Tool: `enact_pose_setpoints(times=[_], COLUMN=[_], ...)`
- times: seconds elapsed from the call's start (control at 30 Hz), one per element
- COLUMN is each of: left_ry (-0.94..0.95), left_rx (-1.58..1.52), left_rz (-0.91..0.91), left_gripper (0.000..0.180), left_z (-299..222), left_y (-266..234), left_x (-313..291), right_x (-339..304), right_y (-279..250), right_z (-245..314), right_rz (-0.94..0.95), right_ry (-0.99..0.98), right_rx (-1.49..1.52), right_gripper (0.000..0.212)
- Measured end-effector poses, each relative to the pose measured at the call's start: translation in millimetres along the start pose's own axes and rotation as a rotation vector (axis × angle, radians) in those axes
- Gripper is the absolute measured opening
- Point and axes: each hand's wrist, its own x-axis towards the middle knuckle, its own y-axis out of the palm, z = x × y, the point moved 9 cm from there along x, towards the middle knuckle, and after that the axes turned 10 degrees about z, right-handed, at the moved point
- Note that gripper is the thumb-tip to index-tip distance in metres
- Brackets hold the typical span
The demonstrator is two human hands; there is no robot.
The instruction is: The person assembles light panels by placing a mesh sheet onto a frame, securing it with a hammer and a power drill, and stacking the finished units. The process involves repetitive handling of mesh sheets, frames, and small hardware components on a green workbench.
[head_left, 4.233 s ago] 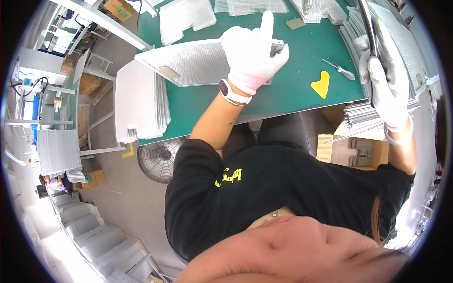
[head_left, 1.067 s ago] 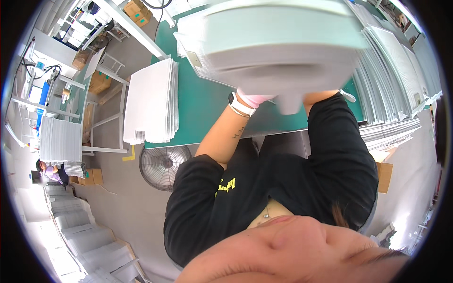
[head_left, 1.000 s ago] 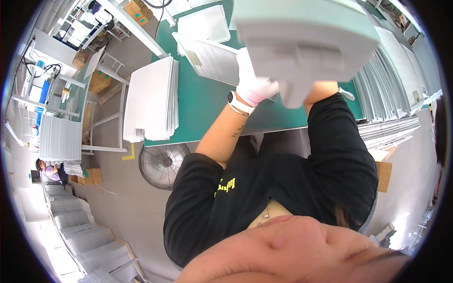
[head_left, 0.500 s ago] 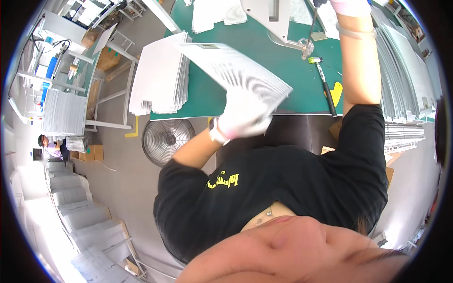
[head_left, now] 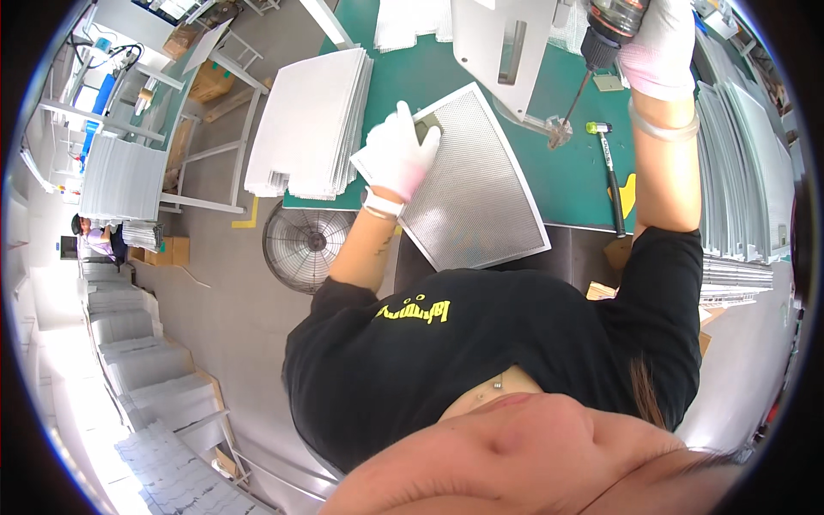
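Note:
My gloved left hand (head_left: 399,154) holds a framed metal mesh panel (head_left: 476,189) at its left corner, thumb and fingers spread over its face beside a small cut-out. The panel lies slanted, its near end reaching past the table edge toward my body. In my gloved right hand (head_left: 661,51) is a power drill (head_left: 614,21), gripped at the upper right. Its long thin bit points down to a clear guide piece (head_left: 558,131) at the end of a white machine arm (head_left: 506,60). The drill's rear runs out of the picture.
A stack of white panels (head_left: 305,129) stands at the green table's (head_left: 532,193) left. Right of the middle lie a mallet (head_left: 611,176) and a yellow scraper (head_left: 628,196). More panels (head_left: 730,163) are stacked far right. A floor fan (head_left: 311,245) stands below; another person (head_left: 99,236) is far left.
My left hand has moved up and left, and the panel has turned so its mesh faces up. My right hand has come lower, bringing the drill into view.

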Motion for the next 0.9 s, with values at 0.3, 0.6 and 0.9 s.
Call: enact_pose_setpoints(times=[0.3, 0.6, 0.9], left_ry=[0.54, 0.542, 0.565], left_rx=[-0.332, -0.337, -0.255], left_rz=[0.079, -0.148, -0.151], left_gripper=[0.024, 0.031, 0.029], left_z=[-139, -142, -140], left_y=[-18, -48, -44], left_x=[-77, -96, -104], right_x=[-21, -53, -65], right_y=[43, 43, 14], right_z=[25, 5, -21], right_rz=[0.058, 0.034, -0.018], right_ry=[-0.141, -0.149, -0.09], right_rx=[0.104, 0.175, 0.336], right_gripper=[0.027, 0.053, 0.056])
